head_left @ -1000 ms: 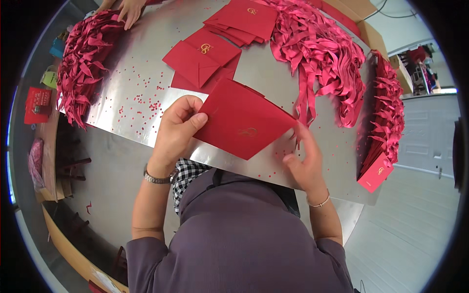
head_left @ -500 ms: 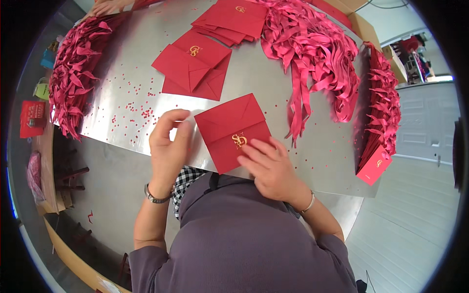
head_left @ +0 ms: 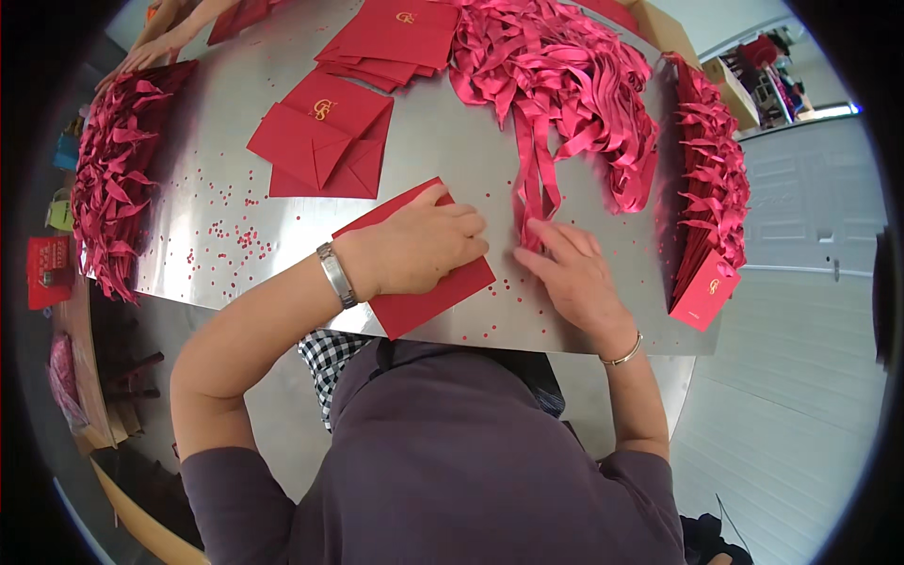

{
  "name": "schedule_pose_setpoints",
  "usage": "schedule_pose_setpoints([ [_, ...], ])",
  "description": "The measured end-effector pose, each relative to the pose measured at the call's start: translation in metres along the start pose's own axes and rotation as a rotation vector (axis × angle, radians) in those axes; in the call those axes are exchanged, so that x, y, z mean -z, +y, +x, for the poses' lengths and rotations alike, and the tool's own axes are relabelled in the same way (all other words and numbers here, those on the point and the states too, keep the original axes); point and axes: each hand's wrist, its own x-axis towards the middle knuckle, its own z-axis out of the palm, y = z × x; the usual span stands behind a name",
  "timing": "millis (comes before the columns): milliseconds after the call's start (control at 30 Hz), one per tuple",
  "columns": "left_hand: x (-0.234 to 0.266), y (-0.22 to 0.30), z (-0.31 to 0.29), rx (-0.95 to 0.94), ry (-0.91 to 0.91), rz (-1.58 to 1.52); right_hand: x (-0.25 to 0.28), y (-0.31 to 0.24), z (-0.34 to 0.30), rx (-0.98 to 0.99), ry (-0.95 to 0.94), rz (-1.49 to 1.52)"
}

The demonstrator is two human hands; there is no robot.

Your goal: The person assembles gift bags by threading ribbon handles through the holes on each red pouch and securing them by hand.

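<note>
A flat, folded red paper bag lies at the table's near edge, partly covered by my left hand. That hand's fingers are bent down over the bag, and the thumb is hidden. To its right, my right hand has thumb and forefinger closed around the lower end of a dark pink ribbon. This ribbon hangs toward me from a large heap of ribbons. Beyond my left hand sit a few flat red bags with a gold mark, and another stack stands farther back.
Bundles of ribboned red bags line the left and right sides of the metal table. Small red paper dots are scattered about. Another person's hands work at the far left. A cardboard box stands at the back.
My left hand has moved right, onto the bag, covering part of it. My right hand has left the bag and reached the ribbon end. The view has shifted somewhat to the right.
</note>
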Motion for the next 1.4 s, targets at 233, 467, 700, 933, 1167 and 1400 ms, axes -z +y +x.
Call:
schedule_pose_setpoints([
  [233,0.012,-0.001,-0.015,0.219,0.055,-0.008,-0.016,0.017,0.0,0.062,-0.002,0.047],
  [467,-0.007,0.011,-0.063,0.896,0.8,-0.467,-0.008,-0.003,0.012,0.099,0.451,0.389],
  [700,-0.047,0.051,-0.103,1.246,0.934,-0.798,-0.025,-0.077,0.041,-0.354,0.206,0.85],
  [933,-0.043,0.063,-0.128,1.054,0.931,0.121,-0.064,-0.094,0.057,-0.181,0.066,0.604],
  [1167,-0.034,0.026,-0.077,0.806,0.536,-0.062,-0.073,-0.101,0.054,-0.092,0.197,0.47],
  [1400,-0.022,0.027,-0.08,0.856,0.64,-0.423,-0.065,-0.101,0.055,-0.246,0.141,0.628],
])
